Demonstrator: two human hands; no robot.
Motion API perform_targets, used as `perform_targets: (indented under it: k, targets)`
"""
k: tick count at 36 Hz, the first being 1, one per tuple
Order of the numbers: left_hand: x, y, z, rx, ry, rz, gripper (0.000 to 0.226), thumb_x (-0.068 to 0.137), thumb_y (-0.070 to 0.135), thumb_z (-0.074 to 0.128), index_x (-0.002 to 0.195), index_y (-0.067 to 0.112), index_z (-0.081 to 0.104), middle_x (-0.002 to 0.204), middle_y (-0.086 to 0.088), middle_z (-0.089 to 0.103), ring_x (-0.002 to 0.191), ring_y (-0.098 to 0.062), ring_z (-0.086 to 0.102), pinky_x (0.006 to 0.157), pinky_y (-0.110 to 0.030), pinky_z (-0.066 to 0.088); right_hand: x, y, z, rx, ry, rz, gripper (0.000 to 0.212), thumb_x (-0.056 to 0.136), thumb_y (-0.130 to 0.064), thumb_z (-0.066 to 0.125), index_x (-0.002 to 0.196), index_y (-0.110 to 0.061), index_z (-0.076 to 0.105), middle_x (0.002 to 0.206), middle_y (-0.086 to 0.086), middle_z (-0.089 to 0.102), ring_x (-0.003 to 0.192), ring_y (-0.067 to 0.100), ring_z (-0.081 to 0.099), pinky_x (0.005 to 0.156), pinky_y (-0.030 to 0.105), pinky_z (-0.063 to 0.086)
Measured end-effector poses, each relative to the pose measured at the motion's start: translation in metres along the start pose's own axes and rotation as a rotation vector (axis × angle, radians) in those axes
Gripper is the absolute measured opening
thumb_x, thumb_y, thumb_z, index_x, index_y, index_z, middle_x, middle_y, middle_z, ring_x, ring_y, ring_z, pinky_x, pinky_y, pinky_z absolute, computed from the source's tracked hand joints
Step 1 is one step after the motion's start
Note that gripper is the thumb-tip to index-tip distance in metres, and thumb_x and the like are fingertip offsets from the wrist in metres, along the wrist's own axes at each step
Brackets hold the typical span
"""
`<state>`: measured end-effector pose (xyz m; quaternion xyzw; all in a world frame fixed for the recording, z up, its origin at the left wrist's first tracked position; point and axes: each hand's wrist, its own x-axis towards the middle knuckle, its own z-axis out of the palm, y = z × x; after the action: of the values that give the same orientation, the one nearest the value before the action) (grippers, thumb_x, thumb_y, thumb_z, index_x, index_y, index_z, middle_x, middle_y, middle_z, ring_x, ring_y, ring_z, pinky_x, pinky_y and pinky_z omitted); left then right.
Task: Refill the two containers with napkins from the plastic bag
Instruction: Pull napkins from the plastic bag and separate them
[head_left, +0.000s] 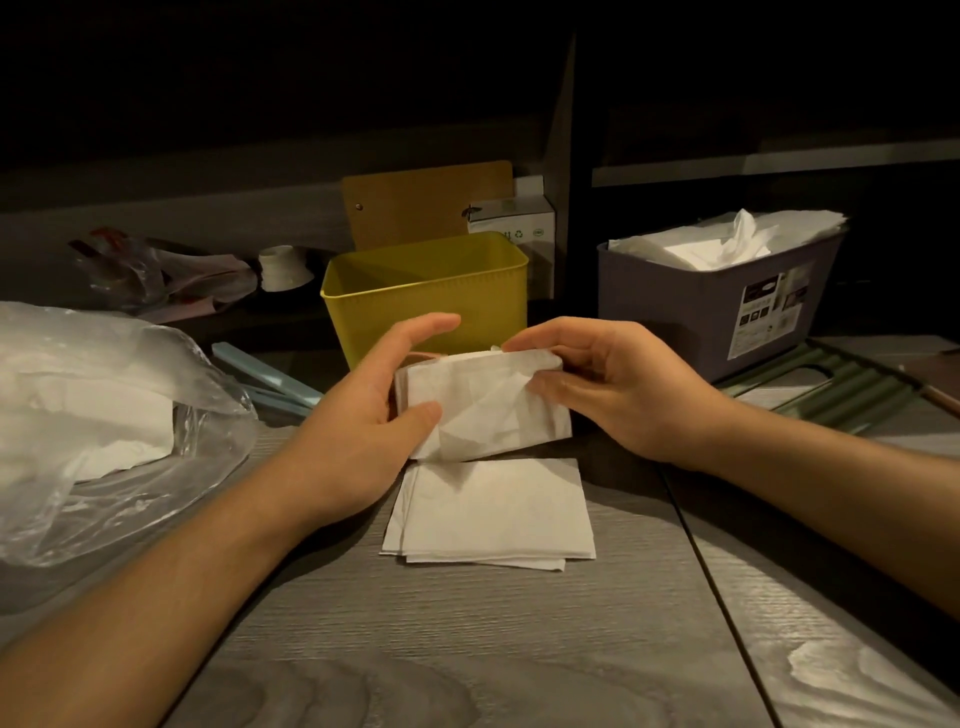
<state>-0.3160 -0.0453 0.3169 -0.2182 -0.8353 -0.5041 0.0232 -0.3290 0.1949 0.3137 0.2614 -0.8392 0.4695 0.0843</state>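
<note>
We hold a thick stack of folded white paper napkins (483, 402) at table centre, the left hand (358, 415) curled round its nine o'clock edge with the thumb on top, the right hand (618, 387) pinching its three o'clock edge between thumb and fingers. We judge the stack light, soft and loose-leaved: the crumpled top sheet could slide or fan out, so both short edges should stay squeezed, with support underneath.

At six o'clock of it, a few flat white napkins (491, 512) lie on the grey wood-grain table (467, 649). At twelve o'clock stands the open yellow plastic container (426, 291), no napkins visible inside; we judge it the one left to fill. At two o'clock the purple-grey plastic container (722, 306) is already heaped with white napkins. Its printed label (769, 317) is too small to read. At nine o'clock the clear plastic bag (104, 415) sags round more white napkins.

Behind the yellow container a white carton (511, 228) shows a green recycling mark; its writing is illegible.
</note>
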Motion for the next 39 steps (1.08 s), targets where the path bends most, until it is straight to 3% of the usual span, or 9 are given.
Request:
perform_targets:
  k: [3, 6, 11, 15, 19, 23, 32, 36, 39]
  targets:
    - [-0.001, 0.001, -0.002, 0.044, -0.052, 0.045, 0.061, 0.097, 0.005, 0.059, 0.123, 0.060, 0.048, 0.120, 0.032, 0.058, 0.110, 0.001, 0.060, 0.091, -0.031, 0.059, 0.001, 0.002, 0.001, 0.005, 0.025, 0.000, 0.029, 0.096, -0.011, 0.064, 0.121, -0.025, 0.068, 0.110, -0.011, 0.073, 0.107, 0.001, 0.066, 0.093, 0.027, 0.056]
    - [-0.002, 0.003, -0.001, 0.051, -0.093, 0.026, 0.038, 0.089, 0.037, 0.073, 0.117, 0.054, 0.055, 0.121, 0.037, 0.054, 0.108, 0.003, 0.060, 0.087, -0.033, 0.060, 0.001, 0.003, 0.001, 0.019, 0.037, 0.010, 0.025, 0.096, -0.012, 0.064, 0.118, -0.022, 0.069, 0.107, -0.010, 0.073, 0.104, 0.001, 0.067, 0.092, 0.027, 0.057]
    - [0.000, 0.004, -0.001, 0.118, -0.107, -0.005, 0.068, 0.059, 0.065, 0.082, 0.118, 0.060, 0.048, 0.113, 0.037, 0.054, 0.104, 0.009, 0.058, 0.084, -0.030, 0.060, 0.003, 0.003, 0.003, -0.009, 0.054, 0.014, 0.020, 0.098, -0.014, 0.063, 0.115, -0.020, 0.071, 0.104, -0.012, 0.073, 0.102, 0.000, 0.067, 0.090, 0.024, 0.056]
    - [0.002, 0.004, 0.002, 0.191, -0.020, -0.023, 0.054, 0.060, 0.076, 0.075, 0.105, 0.053, 0.056, 0.119, 0.037, 0.055, 0.105, 0.005, 0.057, 0.087, -0.035, 0.057, 0.003, 0.002, 0.004, -0.081, 0.062, -0.001, 0.022, 0.100, -0.015, 0.060, 0.118, -0.025, 0.069, 0.106, -0.017, 0.070, 0.104, -0.002, 0.064, 0.090, 0.021, 0.055]
    - [0.001, 0.009, 0.008, 0.201, 0.061, -0.005, 0.032, 0.078, 0.063, 0.060, 0.091, 0.035, 0.068, 0.098, 0.019, 0.066, 0.087, -0.017, 0.063, 0.078, -0.048, 0.056, -0.001, -0.001, 0.004, -0.061, 0.019, 0.016, 0.031, 0.100, -0.016, 0.059, 0.127, -0.031, 0.058, 0.091, -0.016, 0.072, 0.093, 0.000, 0.067, 0.076, 0.019, 0.055]
    - [0.000, 0.006, 0.007, 0.187, 0.074, -0.004, 0.019, 0.095, 0.041, 0.058, 0.083, 0.030, 0.068, 0.085, 0.008, 0.068, 0.080, -0.012, 0.062, 0.074, -0.044, 0.053, -0.004, -0.004, 0.003, -0.092, -0.001, -0.001, 0.025, 0.097, -0.016, 0.062, 0.114, -0.034, 0.056, 0.098, -0.004, 0.074, 0.093, 0.015, 0.069, 0.081, 0.032, 0.057]
    - [0.001, 0.004, 0.006, 0.139, 0.074, -0.046, 0.023, 0.097, 0.036, 0.058, 0.077, 0.029, 0.067, 0.077, 0.002, 0.065, 0.077, -0.018, 0.060, 0.071, -0.040, 0.051, -0.001, 0.000, -0.001, -0.009, -0.002, 0.070, 0.014, 0.095, -0.015, 0.066, 0.104, -0.025, 0.071, 0.098, -0.007, 0.075, 0.099, 0.006, 0.070, 0.093, 0.033, 0.057]
    - [-0.001, 0.004, 0.005, 0.116, 0.080, -0.053, 0.023, 0.098, 0.036, 0.056, 0.080, 0.029, 0.069, 0.086, 0.004, 0.068, 0.088, -0.018, 0.063, 0.080, -0.045, 0.054, -0.001, 0.000, -0.004, 0.025, -0.031, 0.116, 0.007, 0.096, -0.020, 0.065, 0.099, -0.023, 0.070, 0.094, -0.009, 0.074, 0.093, 0.004, 0.069, 0.078, 0.025, 0.057]
    - [-0.001, 0.006, 0.005, 0.060, 0.063, -0.059, 0.023, 0.092, 0.044, 0.058, 0.084, 0.026, 0.070, 0.089, 0.005, 0.070, 0.087, -0.013, 0.065, 0.076, -0.036, 0.057, -0.001, -0.001, -0.005, 0.061, -0.027, 0.131, 0.005, 0.095, -0.020, 0.065, 0.096, -0.021, 0.070, 0.091, -0.007, 0.075, 0.088, 0.006, 0.070, 0.069, 0.020, 0.054]
